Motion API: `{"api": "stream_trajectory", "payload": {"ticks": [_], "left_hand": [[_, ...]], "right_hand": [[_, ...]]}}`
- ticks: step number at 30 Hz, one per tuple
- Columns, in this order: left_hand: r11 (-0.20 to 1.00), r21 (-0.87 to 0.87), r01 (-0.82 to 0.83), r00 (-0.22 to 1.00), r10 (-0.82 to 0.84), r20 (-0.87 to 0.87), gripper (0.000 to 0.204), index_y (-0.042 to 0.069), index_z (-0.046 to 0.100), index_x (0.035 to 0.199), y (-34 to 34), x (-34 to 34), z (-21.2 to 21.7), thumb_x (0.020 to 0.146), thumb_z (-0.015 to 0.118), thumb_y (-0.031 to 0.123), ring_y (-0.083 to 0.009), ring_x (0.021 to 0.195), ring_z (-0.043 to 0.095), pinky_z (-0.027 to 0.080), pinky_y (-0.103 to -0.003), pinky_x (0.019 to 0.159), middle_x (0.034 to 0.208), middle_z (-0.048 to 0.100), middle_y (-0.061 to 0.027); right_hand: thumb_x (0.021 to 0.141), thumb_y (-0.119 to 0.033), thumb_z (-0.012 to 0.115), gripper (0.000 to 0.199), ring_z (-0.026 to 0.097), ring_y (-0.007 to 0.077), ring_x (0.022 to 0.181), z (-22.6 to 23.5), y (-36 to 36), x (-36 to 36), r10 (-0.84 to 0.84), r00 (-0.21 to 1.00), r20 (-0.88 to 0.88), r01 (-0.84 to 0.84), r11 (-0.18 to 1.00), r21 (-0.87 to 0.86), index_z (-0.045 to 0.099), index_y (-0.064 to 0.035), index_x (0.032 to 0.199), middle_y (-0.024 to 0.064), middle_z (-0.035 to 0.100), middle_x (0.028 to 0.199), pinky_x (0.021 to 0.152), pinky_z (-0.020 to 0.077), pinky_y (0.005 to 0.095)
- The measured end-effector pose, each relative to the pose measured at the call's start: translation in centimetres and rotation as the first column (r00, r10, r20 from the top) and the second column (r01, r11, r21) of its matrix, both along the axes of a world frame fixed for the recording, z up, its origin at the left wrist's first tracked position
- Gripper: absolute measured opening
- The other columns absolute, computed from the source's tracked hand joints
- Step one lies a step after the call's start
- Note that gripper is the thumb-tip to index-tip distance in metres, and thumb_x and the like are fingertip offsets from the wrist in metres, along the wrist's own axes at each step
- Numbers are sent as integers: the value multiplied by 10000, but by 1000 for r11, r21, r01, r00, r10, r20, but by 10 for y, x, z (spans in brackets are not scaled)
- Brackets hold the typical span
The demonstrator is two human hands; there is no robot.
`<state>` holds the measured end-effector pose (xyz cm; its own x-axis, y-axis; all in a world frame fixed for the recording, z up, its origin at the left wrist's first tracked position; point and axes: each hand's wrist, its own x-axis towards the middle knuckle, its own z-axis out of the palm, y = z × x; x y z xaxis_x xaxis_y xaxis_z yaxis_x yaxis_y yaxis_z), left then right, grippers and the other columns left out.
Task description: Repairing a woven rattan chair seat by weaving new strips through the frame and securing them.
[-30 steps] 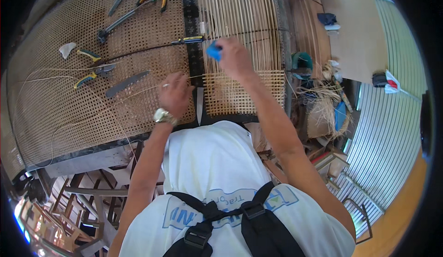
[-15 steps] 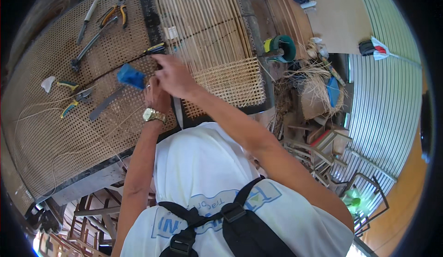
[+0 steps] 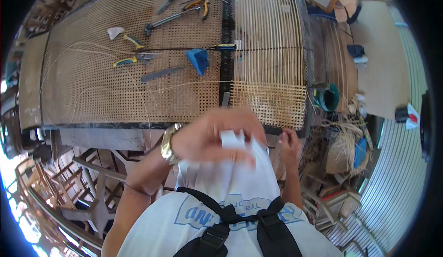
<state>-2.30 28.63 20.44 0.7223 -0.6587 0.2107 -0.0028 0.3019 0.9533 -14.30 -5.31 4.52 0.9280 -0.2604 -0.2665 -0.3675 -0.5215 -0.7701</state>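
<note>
My left hand, with a gold watch on the wrist, is raised before my white shirt and smeared by motion. Its thumb stands apart from the curved fingers, and white shows in the gap. Beside the near right corner of the half-woven cane panel, my right hand has its fingertips drawn together; whatever they pinch is too small to tell. The panel has long parallel strands, with tight crossing weave along its near part. One loose cane strand runs leftward from it over the finished cane mesh.
On the mesh lie a blue cloth piece, a flat metal blade, yellow-handled cutters, orange-handled pliers, a white-handled knife and a long steel tool. A screwdriver rests at the dark divider. A green bucket stands right.
My view has shifted so the bench sits further right. Both hands have left the spot by the blue cloth: the left came back toward my chest, the right went to the panel's near corner.
</note>
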Motion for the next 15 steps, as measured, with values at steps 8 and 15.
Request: {"api": "stream_trajectory", "payload": {"ticks": [8,15], "left_hand": [[552,-694,462,882,-364,297,229,-65,690,1096,-94,-71,78,980,671,132,-317,864,653,528,-389,722,1084,661,-201],[564,-823,64,986,-165,-36,230,-64,696,1070,-170,-173,71,1003,630,145,-311,841,641,506,-394,706,1029,663,-171]], "right_hand": [[1003,-107,591,166,630,105,766,-67,-115,-94,230,950,-210,-220,973,68,660,-15,1123,45,664,863,688,525,264],[1003,-130,596,173,648,128,735,-100,-153,-103,247,952,-183,-238,969,67,674,-12,1102,57,683,857,672,528,274]]}}
